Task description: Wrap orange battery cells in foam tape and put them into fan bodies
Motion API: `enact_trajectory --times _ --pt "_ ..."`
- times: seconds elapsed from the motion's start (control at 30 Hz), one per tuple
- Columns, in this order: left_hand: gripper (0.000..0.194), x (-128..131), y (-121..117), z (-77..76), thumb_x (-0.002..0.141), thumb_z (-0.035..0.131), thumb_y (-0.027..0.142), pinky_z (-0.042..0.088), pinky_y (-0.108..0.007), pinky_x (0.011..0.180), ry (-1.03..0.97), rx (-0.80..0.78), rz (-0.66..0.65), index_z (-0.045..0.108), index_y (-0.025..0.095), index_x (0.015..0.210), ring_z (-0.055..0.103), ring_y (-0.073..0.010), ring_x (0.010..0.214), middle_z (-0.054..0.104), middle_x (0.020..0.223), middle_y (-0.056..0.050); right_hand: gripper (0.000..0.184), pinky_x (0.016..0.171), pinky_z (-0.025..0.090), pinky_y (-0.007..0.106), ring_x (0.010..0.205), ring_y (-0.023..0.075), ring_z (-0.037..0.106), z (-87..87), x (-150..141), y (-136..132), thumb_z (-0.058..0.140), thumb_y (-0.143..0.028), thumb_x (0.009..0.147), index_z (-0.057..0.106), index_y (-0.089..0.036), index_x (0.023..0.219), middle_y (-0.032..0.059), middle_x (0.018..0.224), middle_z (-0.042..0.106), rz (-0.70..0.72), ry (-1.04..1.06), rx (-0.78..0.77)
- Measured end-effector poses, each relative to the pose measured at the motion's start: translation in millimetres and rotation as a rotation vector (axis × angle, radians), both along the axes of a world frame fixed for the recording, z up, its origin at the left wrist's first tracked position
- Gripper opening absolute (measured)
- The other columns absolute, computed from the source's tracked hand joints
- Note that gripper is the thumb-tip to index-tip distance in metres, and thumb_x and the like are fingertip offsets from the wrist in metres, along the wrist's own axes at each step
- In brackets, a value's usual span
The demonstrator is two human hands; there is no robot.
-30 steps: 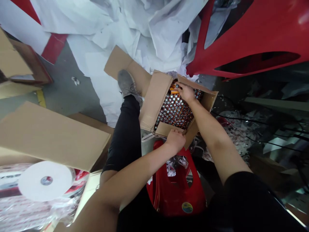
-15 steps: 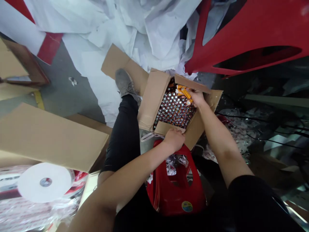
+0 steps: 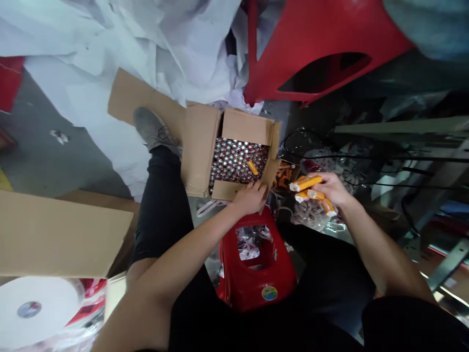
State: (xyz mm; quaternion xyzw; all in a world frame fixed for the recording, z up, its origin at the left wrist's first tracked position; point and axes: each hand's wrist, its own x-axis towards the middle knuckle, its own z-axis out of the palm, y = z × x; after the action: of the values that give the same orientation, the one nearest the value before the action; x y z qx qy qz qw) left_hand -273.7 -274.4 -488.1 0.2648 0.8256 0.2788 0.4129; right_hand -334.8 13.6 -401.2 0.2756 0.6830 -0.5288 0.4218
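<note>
A cardboard box stands with its flaps up, packed with upright batteries whose metal ends show. One orange battery lies loose on top of them. My left hand is closed over the box's near edge, by the small near flap. Out to the right, my right hand grips several orange batteries, some with white ends, apart from the box. Between that hand and the box, more orange batteries lie in a second, partly hidden container.
A red plastic stool stands below the box, another larger red stool beyond it. White sheets cover the floor ahead. At left are a large carton and a white roll. Black cables run across the right.
My right hand has lifted orange batteries from the box and moved right, past its side. One orange battery now lies on the packed ones. My left hand stays on the near edge; the view has shifted right.
</note>
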Motion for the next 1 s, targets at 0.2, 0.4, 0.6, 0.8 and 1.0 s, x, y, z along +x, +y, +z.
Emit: enact_trajectory --times 0.2,0.4,0.6,0.8,1.0 --pt "0.078 19 21 -21.1 0.1 0.054 0.034 0.037 -0.042 0.121 -0.065 0.012 -0.085 0.02 0.014 0.167 0.037 -0.0301 0.154 0.029 0.172 -0.02 0.04 0.065 0.063 0.035 0.069 0.0212 0.072 -67.3 17 30 0.088 -0.049 0.069 0.08 -0.021 0.097 0.0053 0.085 0.079 0.286 0.087 0.221" --pt "0.08 15 20 -12.7 0.098 0.058 0.033 0.036 -0.053 0.119 -0.08 -0.091 -0.079 0.023 0.024 0.169 0.036 -0.0403 0.152 0.026 0.172 -0.02 0.029 0.089 0.061 0.042 0.086 0.0261 0.075 -137.1 17 -13 0.079 -0.03 0.08 0.077 -0.017 0.106 0.0071 0.088 0.08 0.438 0.148 0.389" --pt "0.079 7 2 -6.9 0.101 0.055 0.049 0.023 -0.07 0.12 -0.093 -0.228 -0.07 0.022 0.031 0.17 0.035 -0.0457 0.15 0.037 0.165 -0.022 0.04 0.11 0.051 0.047 0.122 0.0296 0.067 -74.6 6 -38 0.039 -0.036 0.104 0.071 -0.022 0.124 0.0165 0.13 0.072 0.47 0.54 0.543" --pt "0.071 17 11 -1.4 0.101 0.053 0.054 0.043 -0.056 0.11 -0.159 -0.18 -0.115 0.034 0.031 0.165 0.053 -0.0408 0.138 0.049 0.157 -0.022 0.044 0.106 0.052 0.055 0.122 0.0386 0.068 -79.2 -13 -160 0.055 -0.045 0.102 0.062 -0.024 0.14 0.0203 0.128 0.073 1.126 0.464 0.462" --pt "0.08 30 17 -4.3 0.105 0.044 0.055 0.055 -0.044 0.095 -0.258 -0.134 -0.106 0.011 0.027 0.172 0.07 -0.0336 0.12 0.07 0.134 -0.021 0.053 0.093 0.059 0.046 0.103 0.0353 0.076 -137.1 -58 -186 0.077 -0.028 0.086 0.061 -0.012 0.134 0.0233 0.113 0.077 1.09 0.249 0.467"
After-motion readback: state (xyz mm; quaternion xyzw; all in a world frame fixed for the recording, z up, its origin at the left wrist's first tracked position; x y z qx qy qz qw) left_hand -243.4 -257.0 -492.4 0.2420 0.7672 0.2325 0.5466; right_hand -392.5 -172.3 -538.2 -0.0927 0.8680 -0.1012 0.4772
